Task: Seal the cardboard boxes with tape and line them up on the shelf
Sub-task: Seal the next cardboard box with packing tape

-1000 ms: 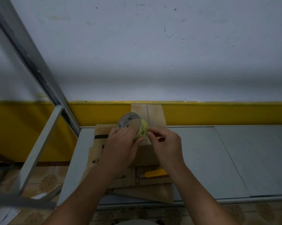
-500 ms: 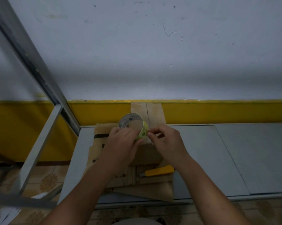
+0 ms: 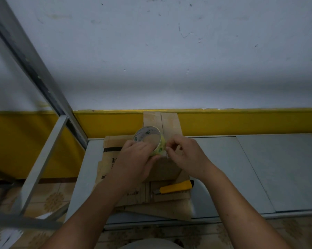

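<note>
A roll of clear tape (image 3: 149,139) with a yellow-green printed core is gripped in my left hand (image 3: 135,159), held above a cardboard box (image 3: 166,170). My right hand (image 3: 185,155) is at the roll's right side, its fingertips pinching at the tape's edge. The box stands on flattened cardboard sheets (image 3: 114,159) on the grey shelf (image 3: 241,168). Two of its top flaps (image 3: 162,123) stand upright against the yellow wall band. My hands hide most of the box top.
A yellow utility knife (image 3: 176,187) lies on the cardboard near the shelf's front edge. A grey metal frame post (image 3: 36,69) slants across the left. The shelf surface runs on to the right. Patterned floor tiles (image 3: 53,200) show below.
My right hand has shifted slightly up and right, its fingers working at the roll's edge. The left hand and roll stay almost still.
</note>
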A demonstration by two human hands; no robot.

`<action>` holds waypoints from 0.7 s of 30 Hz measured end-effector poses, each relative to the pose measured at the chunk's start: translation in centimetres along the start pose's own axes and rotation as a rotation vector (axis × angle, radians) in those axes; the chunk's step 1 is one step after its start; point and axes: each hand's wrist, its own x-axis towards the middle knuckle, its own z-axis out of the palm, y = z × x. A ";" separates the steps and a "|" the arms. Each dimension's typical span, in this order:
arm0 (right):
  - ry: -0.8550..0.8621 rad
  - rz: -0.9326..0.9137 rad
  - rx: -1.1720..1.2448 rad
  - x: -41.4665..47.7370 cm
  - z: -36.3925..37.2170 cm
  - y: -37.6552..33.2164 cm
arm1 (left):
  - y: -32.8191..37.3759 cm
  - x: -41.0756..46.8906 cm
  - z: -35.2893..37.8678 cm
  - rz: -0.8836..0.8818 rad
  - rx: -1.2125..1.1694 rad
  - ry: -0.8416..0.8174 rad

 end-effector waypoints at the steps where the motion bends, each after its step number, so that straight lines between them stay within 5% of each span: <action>1: -0.001 0.021 0.035 0.0 0.0 -0.1 | 0.1 0.0 0.0 0.001 -0.001 0.010; 9: 0.026 0.151 0.248 -0.4 0.0 -0.6 | 0.8 -0.1 0.1 -0.011 -0.024 0.048; 21: 0.341 0.296 0.359 -1.7 1.7 -2.5 | 0.8 0.1 0.6 -0.085 -0.032 0.065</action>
